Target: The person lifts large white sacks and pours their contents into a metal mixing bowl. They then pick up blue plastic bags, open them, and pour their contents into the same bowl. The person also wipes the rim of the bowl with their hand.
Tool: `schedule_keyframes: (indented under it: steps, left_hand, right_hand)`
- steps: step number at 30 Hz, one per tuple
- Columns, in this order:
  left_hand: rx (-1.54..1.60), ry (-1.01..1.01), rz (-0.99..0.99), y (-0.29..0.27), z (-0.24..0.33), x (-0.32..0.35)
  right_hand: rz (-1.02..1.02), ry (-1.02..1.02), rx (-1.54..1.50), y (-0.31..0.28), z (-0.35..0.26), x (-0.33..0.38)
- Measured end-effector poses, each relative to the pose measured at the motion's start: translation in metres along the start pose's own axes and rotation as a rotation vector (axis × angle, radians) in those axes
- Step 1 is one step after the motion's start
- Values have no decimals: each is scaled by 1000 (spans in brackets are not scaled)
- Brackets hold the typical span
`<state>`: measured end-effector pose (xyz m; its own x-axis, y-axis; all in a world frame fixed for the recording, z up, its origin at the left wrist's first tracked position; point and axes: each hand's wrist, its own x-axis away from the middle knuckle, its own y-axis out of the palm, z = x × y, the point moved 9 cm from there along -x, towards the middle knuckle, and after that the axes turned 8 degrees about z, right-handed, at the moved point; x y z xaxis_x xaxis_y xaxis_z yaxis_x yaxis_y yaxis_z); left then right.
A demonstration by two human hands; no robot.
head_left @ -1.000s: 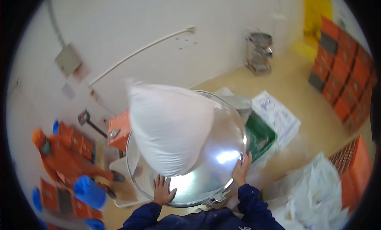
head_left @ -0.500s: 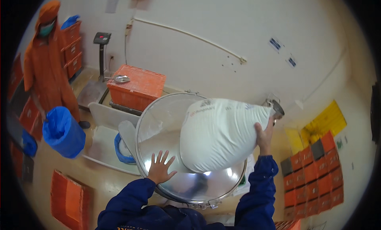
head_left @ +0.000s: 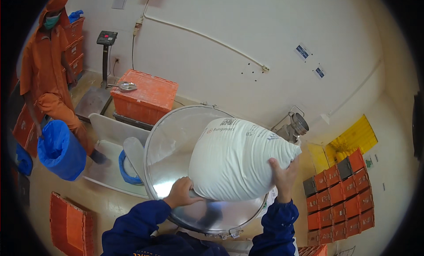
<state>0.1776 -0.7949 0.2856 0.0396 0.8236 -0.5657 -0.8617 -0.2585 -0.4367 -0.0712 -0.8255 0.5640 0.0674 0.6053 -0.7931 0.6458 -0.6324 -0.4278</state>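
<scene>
A large, full white sack point(head_left: 234, 163) lies tilted over a wide round metal drum-like vessel point(head_left: 165, 136) with a shiny top. My right hand point(head_left: 285, 176) grips the gathered, narrow end of the sack at its right. At the sack's lower left edge is my left hand point(head_left: 182, 193), its fingers curled and thumb stretched along the underside, pinching the sack's edge. Whether the vessel's top beneath the sack is open or covered is hidden by the sack.
At left a co-worker in orange holds a blue bag-lined bin point(head_left: 62, 150). An orange lidded crate point(head_left: 145, 97) bears a metal scoop point(head_left: 127, 86), beside a floor scale point(head_left: 92, 101). Stacked orange crates point(head_left: 344, 194) stand at right; an open crate point(head_left: 70, 225) sits lower left.
My left hand has gone from spread flat on the vessel to gripping the sack's lower edge. The sack has shifted slightly left and down in view. The co-worker has raised a leg.
</scene>
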Motion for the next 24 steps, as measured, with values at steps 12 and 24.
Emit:
schedule_keyframes:
  steps: [12,24]
  left_hand:
    - [-34,-283,149,42,-23,-54]
    - [-291,-212,396,47,-21,-152]
  right_hand:
    - [-29,25,-64,105,13,-104]
    - [38,56,53,212,145,-236]
